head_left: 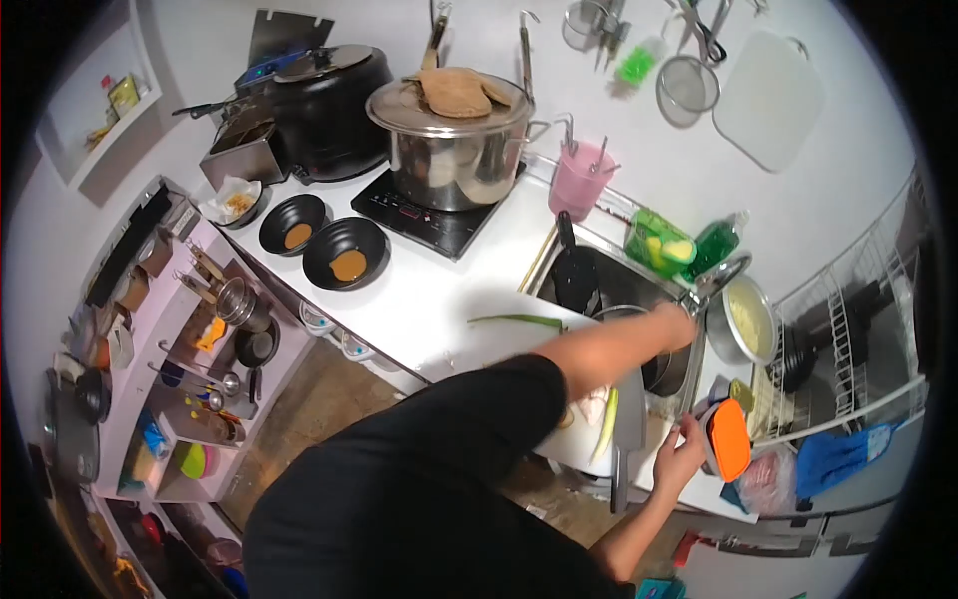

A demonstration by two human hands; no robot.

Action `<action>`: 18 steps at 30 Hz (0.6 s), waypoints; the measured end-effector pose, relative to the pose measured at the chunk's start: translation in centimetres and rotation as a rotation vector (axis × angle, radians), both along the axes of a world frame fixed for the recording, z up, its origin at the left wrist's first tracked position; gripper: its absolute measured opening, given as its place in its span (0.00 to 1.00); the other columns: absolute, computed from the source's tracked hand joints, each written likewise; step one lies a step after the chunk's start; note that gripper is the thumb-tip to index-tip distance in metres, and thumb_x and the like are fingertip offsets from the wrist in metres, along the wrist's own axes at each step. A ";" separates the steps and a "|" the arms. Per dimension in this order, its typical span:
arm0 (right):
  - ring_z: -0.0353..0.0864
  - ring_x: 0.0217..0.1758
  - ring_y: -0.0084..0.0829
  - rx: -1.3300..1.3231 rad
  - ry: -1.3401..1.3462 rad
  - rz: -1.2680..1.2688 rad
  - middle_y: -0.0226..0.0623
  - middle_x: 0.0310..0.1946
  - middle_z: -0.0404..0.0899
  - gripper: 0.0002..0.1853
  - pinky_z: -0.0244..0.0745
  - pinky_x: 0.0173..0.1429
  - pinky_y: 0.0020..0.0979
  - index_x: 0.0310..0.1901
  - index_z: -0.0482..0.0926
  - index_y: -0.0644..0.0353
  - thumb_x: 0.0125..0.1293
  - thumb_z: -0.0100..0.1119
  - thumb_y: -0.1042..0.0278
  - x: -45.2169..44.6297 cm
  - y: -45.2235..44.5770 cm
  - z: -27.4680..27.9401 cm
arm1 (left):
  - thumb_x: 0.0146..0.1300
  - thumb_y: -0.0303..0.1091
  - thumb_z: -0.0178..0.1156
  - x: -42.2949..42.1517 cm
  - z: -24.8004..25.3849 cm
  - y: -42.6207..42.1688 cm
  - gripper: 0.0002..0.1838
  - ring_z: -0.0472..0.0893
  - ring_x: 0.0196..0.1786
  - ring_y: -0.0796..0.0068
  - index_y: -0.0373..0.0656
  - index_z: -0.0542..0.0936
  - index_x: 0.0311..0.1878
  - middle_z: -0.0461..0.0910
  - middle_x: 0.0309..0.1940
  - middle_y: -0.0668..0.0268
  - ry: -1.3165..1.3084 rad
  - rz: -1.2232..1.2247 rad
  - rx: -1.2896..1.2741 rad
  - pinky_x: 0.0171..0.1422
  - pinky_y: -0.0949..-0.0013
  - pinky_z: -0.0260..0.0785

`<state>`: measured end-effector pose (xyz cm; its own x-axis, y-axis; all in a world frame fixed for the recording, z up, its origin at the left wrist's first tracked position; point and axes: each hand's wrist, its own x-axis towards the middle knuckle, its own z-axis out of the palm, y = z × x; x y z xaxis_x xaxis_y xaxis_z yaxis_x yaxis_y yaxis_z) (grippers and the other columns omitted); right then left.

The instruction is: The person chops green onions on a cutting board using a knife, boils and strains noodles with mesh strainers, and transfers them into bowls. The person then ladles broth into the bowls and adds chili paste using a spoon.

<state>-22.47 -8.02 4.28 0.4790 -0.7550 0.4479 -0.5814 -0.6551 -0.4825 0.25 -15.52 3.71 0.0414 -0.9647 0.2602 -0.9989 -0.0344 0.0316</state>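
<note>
My left arm stretches over the sink (547, 284), and my left hand (675, 328) is just below the faucet (715, 282). Its fingers are blurred, so their grip is unclear. Beside a container with an orange lid (731, 439) is my right hand (681, 454), fingers curled in against the container's near side. Whether it grips the container or something small does not show. Between my arms lies a large grey knife (629, 419) at the counter edge, next to a green onion (607, 425) and pale pieces of food (589, 409). A black-handled pan (575, 275) rests in the sink.
A steel pot (454, 160) sits on an induction cooker (424, 225), beside a black lidded pot (329, 120). Two black bowls (345, 240) hold brown sauce. Behind the sink are a pink cup (581, 180) and a green bottle (717, 245). A metal bowl (740, 319) stands near the dish rack (838, 329).
</note>
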 end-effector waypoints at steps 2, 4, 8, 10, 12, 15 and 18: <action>0.76 0.25 0.38 0.025 -0.126 0.042 0.44 0.26 0.78 0.07 0.71 0.32 0.36 0.34 0.79 0.67 0.53 0.54 0.80 1.5 -0.5 -1.6 | 0.47 0.31 0.59 -0.1 1.6 2.2 0.07 0.82 0.35 0.57 0.44 0.81 0.31 0.80 0.27 0.56 0.172 -0.168 0.022 0.38 0.55 0.74; 0.75 0.25 0.40 0.160 0.063 0.115 0.45 0.25 0.77 0.04 0.71 0.33 0.38 0.30 0.79 0.66 0.52 0.57 0.76 3.2 1.0 -3.0 | 0.49 0.31 0.57 1.0 3.4 5.6 0.07 0.81 0.35 0.55 0.44 0.80 0.32 0.79 0.27 0.54 0.233 -0.165 -0.070 0.38 0.56 0.73; 0.76 0.27 0.44 -0.038 0.241 0.157 0.46 0.25 0.77 0.05 0.70 0.34 0.41 0.26 0.78 0.65 0.49 0.60 0.73 3.8 3.4 -7.8 | 0.43 0.18 0.54 10.3 5.9 15.1 0.19 0.69 0.57 0.51 0.41 0.77 0.42 0.73 0.48 0.52 0.462 -0.248 -0.434 0.58 0.55 0.64; 0.77 0.31 0.46 0.096 0.353 0.053 0.47 0.26 0.78 0.06 0.71 0.38 0.42 0.25 0.78 0.64 0.48 0.61 0.71 3.9 4.4 -8.3 | 0.43 0.18 0.54 15.8 9.3 20.8 0.21 0.68 0.56 0.51 0.42 0.75 0.45 0.70 0.51 0.55 0.550 -0.209 -0.558 0.59 0.59 0.64; 0.78 0.32 0.46 0.122 0.357 -0.026 0.48 0.27 0.79 0.05 0.72 0.40 0.41 0.26 0.79 0.65 0.48 0.61 0.72 3.6 4.7 -8.7 | 0.43 0.20 0.55 22.6 13.5 25.5 0.18 0.76 0.46 0.58 0.42 0.77 0.41 0.76 0.40 0.58 0.322 -0.054 -0.692 0.51 0.62 0.69; 0.78 0.30 0.44 0.104 0.209 -0.178 0.46 0.26 0.78 0.04 0.72 0.37 0.39 0.27 0.79 0.65 0.49 0.60 0.74 4.8 7.4 -5.1 | 0.46 0.30 0.55 35.1 18.7 29.1 0.10 0.76 0.44 0.54 0.41 0.81 0.34 0.79 0.35 0.56 0.063 0.106 -0.603 0.49 0.58 0.69; 0.75 0.26 0.41 0.028 0.081 -0.251 0.44 0.24 0.77 0.03 0.70 0.34 0.37 0.28 0.78 0.65 0.51 0.59 0.76 8.7 10.8 -1.4 | 0.41 0.45 0.63 41.5 22.0 29.8 0.26 0.77 0.44 0.55 0.45 0.80 0.46 0.78 0.37 0.53 0.058 0.377 -0.292 0.49 0.59 0.70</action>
